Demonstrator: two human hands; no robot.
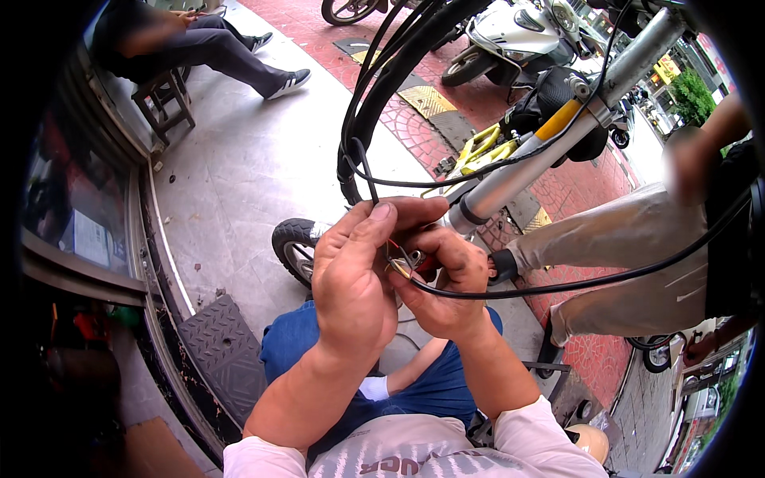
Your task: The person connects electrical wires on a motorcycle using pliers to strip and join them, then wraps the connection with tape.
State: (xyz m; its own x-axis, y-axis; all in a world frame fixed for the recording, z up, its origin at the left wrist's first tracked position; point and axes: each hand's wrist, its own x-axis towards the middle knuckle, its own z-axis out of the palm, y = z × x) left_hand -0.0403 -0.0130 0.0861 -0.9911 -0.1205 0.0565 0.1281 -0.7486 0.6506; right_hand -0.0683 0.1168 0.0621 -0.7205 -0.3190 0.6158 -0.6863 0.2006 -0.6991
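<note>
My left hand is closed, thumb against fingers, on a thin black cable that drops from a loop above. Close against it, my right hand pinches a second black cable, which runs off to the right. Thin coloured wires come out of the sheath between my thumbs, and a red wire lies near my left thumb. A small round metal piece with something red beside it shows inside my right hand; its kind cannot be made out. My fingers partly hide where the wires meet.
A silver metal fork tube and a bundle of black cables stand just beyond my hands. A person in beige trousers is at the right. Another person sits on a wooden stool at the far left. A white scooter is parked behind.
</note>
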